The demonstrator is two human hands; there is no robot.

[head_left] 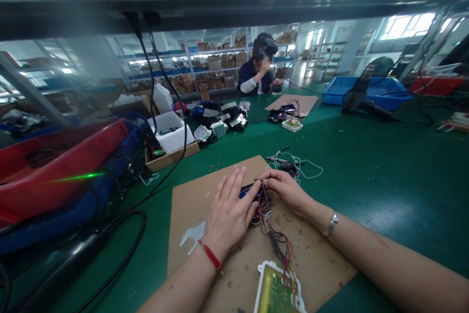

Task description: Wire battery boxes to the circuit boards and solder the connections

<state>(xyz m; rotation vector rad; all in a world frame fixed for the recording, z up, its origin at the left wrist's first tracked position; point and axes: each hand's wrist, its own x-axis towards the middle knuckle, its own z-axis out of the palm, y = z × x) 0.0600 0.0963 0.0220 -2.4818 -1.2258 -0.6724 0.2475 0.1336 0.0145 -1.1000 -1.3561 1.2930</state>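
My left hand (pixel 230 205) lies over a small dark device with a blue part (pixel 249 190), fingers stretched out, its index finger and thumb reaching the device's near side. My right hand (pixel 286 188) is closed in a pinch at the device's far right edge, where thin wires (pixel 262 205) run up to its fingertips; the exact grip is partly hidden. Red, black, yellow and white wires lead down to a green circuit board in a white frame (pixel 278 288). A flat silver wrench (pixel 192 237) lies beside my left wrist. Everything rests on a brown cardboard sheet (pixel 227 283).
Pliers and pale cord (pixel 284 160) lie beyond my right hand. To the left stand a red bin (pixel 73 156), a black cable (pixel 142 215) and a white foam box (pixel 172 132). Several devices (pixel 223 117) are piled behind. Across the green table sits a person (pixel 252 78) near a blue tray (pixel 330 93).
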